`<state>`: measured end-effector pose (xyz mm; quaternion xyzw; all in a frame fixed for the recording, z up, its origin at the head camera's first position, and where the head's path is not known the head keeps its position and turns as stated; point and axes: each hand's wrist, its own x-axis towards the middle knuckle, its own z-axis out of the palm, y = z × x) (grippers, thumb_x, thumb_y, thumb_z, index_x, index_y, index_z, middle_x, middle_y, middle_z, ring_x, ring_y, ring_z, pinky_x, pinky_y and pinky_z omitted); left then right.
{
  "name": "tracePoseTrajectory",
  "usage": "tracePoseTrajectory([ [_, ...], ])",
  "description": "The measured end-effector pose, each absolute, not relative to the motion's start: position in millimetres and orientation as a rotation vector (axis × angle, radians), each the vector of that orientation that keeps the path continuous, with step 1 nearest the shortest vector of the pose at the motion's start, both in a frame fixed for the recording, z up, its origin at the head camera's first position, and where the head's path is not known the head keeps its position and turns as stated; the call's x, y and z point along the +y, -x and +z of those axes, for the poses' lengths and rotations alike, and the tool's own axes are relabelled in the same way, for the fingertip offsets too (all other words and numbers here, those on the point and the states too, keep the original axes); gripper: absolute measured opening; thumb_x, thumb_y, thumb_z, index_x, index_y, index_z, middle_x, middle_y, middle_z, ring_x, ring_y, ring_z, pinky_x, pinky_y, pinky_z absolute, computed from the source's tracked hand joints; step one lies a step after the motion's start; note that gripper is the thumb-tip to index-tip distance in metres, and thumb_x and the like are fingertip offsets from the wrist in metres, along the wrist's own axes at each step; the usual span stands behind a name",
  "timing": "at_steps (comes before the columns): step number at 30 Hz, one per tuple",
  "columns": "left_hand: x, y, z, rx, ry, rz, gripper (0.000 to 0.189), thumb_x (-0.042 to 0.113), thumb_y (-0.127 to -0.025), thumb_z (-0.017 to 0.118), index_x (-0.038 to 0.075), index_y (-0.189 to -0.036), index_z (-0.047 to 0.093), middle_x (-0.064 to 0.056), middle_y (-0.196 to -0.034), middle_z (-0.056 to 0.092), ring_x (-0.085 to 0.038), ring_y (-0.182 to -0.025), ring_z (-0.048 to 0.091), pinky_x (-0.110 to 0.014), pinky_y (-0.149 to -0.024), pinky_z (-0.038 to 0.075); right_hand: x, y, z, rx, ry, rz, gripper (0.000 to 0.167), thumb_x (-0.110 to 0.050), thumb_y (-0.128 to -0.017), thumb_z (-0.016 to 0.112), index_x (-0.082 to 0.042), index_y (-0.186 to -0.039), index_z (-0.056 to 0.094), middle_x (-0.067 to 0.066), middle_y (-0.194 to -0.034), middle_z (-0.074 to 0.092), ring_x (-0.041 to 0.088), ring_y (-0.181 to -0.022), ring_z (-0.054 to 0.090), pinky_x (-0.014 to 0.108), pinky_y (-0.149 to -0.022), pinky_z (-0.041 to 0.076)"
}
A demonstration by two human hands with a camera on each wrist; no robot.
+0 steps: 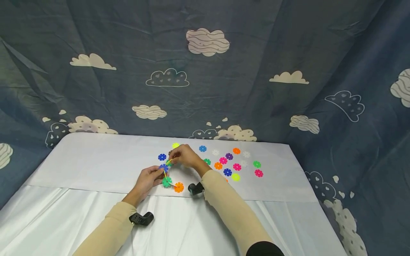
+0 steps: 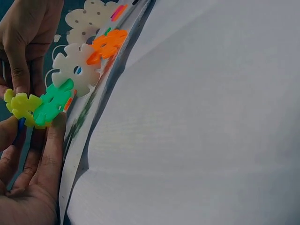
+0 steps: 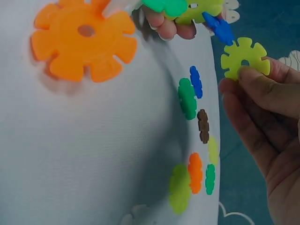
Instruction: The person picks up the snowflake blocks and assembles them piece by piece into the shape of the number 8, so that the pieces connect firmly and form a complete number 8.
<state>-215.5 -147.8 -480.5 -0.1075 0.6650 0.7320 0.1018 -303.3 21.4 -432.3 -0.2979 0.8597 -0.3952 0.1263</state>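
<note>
A chain of notched plastic discs hangs between the hands. In the right wrist view it runs from an orange disc point(image 3: 84, 58) past a green disc point(image 3: 166, 5) and a yellow one to a blue disc point(image 3: 218, 29) seen edge-on. My left hand point(image 1: 148, 180) holds the chain around its blue and yellow discs, fingers under the green one. With thumb and fingertips my right hand point(image 1: 185, 156) pinches a yellow disc point(image 3: 245, 46), its edge right at the blue disc. A whitish disc point(image 2: 75, 70) links green to orange in the left wrist view.
Loose discs lie on the white table point(image 1: 96, 163): a blue one point(image 1: 162, 156) and a yellow one point(image 1: 175, 145) beyond the hands, and several to the right, including pink point(image 1: 237, 166) and purple point(image 1: 229, 156). A dark cloud-patterned cloth point(image 1: 243, 81) hangs behind.
</note>
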Motion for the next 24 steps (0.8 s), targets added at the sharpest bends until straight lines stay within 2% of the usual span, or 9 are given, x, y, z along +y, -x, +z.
tracePoseTrajectory([
  [6,-147.0,216.8,-482.0,1.961,0.341,2.182,0.028,0.011,-0.1,0.052,-0.011,-0.117,0.053,-0.007,-0.093,0.067,-0.011,-0.082,0.063,-0.026,-0.076,0.056,17.9,304.0,-428.9,2.559,0.966,-1.012,0.009,0.001,-0.084,0.071,-0.006,-0.08,0.075,0.004,-0.087,0.073,0.005,-0.073,0.059,0.016,-0.069,0.049],
  [11,-145.9,216.5,-483.0,1.956,0.356,2.214,0.027,0.009,-0.1,0.052,-0.013,-0.116,0.053,-0.007,-0.091,0.066,-0.01,-0.08,0.063,-0.025,-0.074,0.056,15.7,302.4,-428.8,2.575,1.027,-0.997,0.008,0.0,-0.083,0.072,-0.006,-0.079,0.076,0.003,-0.086,0.073,0.004,-0.072,0.06,0.015,-0.071,0.05],
  [14,-144.7,216.0,-484.2,1.978,0.374,2.224,0.027,0.007,-0.099,0.052,-0.014,-0.115,0.053,-0.007,-0.09,0.066,-0.01,-0.079,0.064,-0.024,-0.073,0.056,14.1,300.8,-429.6,2.604,1.06,-0.974,0.007,-0.002,-0.083,0.073,-0.007,-0.079,0.076,0.002,-0.084,0.074,0.004,-0.071,0.058,0.015,-0.075,0.045],
  [18,-141.9,213.5,-483.2,2.034,0.409,2.206,0.028,0.007,-0.1,0.052,-0.016,-0.116,0.055,-0.009,-0.09,0.067,-0.009,-0.076,0.064,-0.024,-0.071,0.057,11.4,298.1,-430.3,2.605,1.116,-0.959,0.006,0.001,-0.082,0.073,-0.003,-0.08,0.076,0.005,-0.084,0.074,0.007,-0.074,0.062,0.013,-0.075,0.046],
  [20,-140.4,212.4,-482.4,2.058,0.426,2.191,0.029,0.006,-0.1,0.051,-0.017,-0.117,0.055,-0.011,-0.09,0.067,-0.009,-0.074,0.064,-0.023,-0.069,0.057,10.9,296.7,-430.2,2.6,1.143,-0.944,0.006,0.003,-0.081,0.073,-0.002,-0.081,0.076,0.007,-0.085,0.074,0.009,-0.074,0.064,0.013,-0.069,0.05],
  [24,-137.5,211.7,-481.8,2.081,0.452,2.171,0.029,0.005,-0.099,0.052,-0.017,-0.117,0.055,-0.018,-0.096,0.067,-0.01,-0.073,0.063,-0.024,-0.068,0.057,11.0,294.3,-427.4,2.628,1.189,-0.854,0.007,0.003,-0.082,0.073,-0.003,-0.081,0.076,0.005,-0.086,0.074,0.009,-0.076,0.064,0.013,-0.071,0.049],
])
